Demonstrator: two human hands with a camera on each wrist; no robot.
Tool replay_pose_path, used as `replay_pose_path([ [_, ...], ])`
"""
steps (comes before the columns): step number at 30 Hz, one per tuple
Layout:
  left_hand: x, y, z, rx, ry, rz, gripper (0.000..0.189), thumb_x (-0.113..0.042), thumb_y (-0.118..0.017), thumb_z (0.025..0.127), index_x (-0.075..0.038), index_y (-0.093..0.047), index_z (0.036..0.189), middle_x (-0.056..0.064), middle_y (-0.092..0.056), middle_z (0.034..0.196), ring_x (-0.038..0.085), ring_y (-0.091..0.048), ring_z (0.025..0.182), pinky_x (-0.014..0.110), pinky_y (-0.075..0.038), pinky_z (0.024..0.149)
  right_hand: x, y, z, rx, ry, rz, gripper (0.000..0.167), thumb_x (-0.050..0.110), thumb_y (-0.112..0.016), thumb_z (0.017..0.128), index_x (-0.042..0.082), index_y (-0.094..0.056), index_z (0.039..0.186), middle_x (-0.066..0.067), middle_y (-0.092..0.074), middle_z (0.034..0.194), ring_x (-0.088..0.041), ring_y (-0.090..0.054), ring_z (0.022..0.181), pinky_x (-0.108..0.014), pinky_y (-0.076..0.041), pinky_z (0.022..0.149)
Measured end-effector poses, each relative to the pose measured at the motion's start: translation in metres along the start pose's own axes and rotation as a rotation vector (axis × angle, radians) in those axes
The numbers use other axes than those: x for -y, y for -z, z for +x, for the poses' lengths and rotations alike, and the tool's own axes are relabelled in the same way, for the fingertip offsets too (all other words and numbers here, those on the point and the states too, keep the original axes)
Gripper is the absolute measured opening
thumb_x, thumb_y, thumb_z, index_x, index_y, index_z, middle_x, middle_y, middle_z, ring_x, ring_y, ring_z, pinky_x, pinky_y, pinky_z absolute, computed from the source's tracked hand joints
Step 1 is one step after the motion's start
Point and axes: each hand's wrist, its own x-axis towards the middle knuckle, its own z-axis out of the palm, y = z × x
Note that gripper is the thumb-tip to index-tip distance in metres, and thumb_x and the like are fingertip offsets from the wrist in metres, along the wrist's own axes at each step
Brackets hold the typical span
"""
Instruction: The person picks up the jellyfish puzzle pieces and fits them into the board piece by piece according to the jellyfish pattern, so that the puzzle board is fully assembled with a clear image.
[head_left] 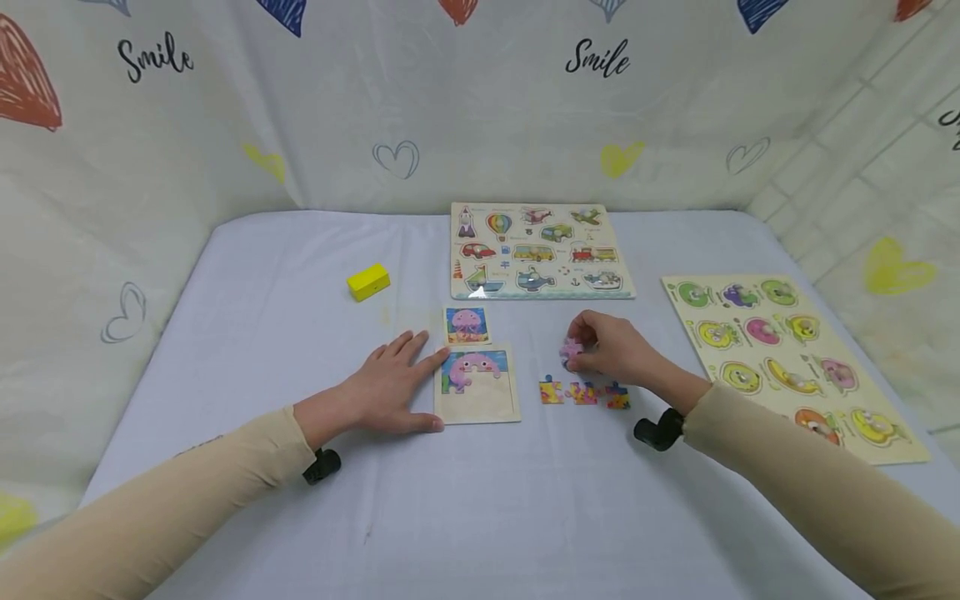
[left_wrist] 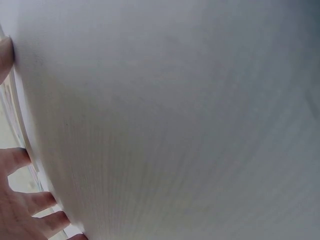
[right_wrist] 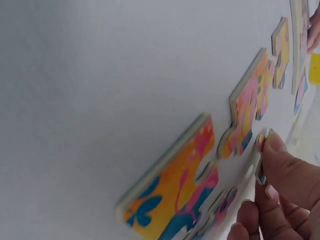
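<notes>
Spread fingers of my left hand (head_left: 390, 390) rest at the left side of a square wooden puzzle board (head_left: 487, 408). Its thumb and index finger touch the board's edge. Pieces showing a pink jellyfish-like figure (head_left: 474, 364) fill the board's upper part; bare wood shows below. My right hand (head_left: 611, 346) pinches a pink jigsaw piece (head_left: 572, 350) between thumb and fingers, right of the board. Below it on the cloth lies a row of loose jigsaw pieces (head_left: 551, 391), orange, pink and blue. In the right wrist view, the nearest loose piece (right_wrist: 175, 190) shows a blue flower shape.
A small picture card (head_left: 467, 326) with a pink figure lies just above the board. Farther back are a yellow block (head_left: 368, 282) and a vehicle puzzle board (head_left: 543, 252). The fruit puzzle board (head_left: 787, 358) lies at the right, partly under the right forearm.
</notes>
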Motion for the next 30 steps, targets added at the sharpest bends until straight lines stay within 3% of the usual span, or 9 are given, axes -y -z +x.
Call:
replay_pose_path([
  [12,0.001,-0.001,-0.001,0.006,0.001,-0.002,0.101,-0.062,-0.07,0.086,-0.018,-0.025,0.164,0.022,-0.015,0.17,0.046,-0.014,0.157,0.068,-0.023,0.122,0.014,-0.012,0.001,-0.087,0.0,0.155,0.016,0.019,-0.077,0.092,0.008,-0.075,0.104,-0.008,-0.078,0.095,-0.019,-0.067,0.084,-0.029,-0.051,0.071],
  [20,0.001,0.0,-0.001,0.006,0.001,-0.004,0.101,-0.062,-0.071,0.086,-0.018,-0.025,0.164,0.022,-0.015,0.17,0.046,-0.014,0.157,0.068,-0.023,0.121,0.047,-0.021,0.012,0.013,-0.059,0.369,0.02,0.022,-0.076,0.094,0.004,-0.075,0.104,-0.009,-0.078,0.096,-0.016,-0.067,0.078,-0.028,-0.057,0.071],
  [24,0.001,0.001,-0.001,0.006,0.001,-0.008,0.101,-0.062,-0.07,0.086,-0.018,-0.025,0.164,0.022,-0.015,0.17,0.046,-0.014,0.157,0.068,-0.023,0.121,0.063,-0.028,0.016,0.055,-0.074,0.405,0.018,0.017,-0.075,0.094,0.003,-0.075,0.106,-0.01,-0.076,0.097,-0.015,-0.066,0.076,-0.027,-0.06,0.072],
  [30,0.001,0.002,-0.001,0.002,-0.004,-0.008,0.1,-0.062,-0.069,0.087,-0.018,-0.025,0.164,0.023,-0.015,0.17,0.047,-0.015,0.156,0.068,-0.024,0.121,0.084,-0.044,0.021,0.128,-0.113,0.393,0.019,0.018,-0.077,0.093,0.003,-0.075,0.104,-0.007,-0.076,0.084,-0.011,-0.064,0.063,-0.021,-0.054,0.062],
])
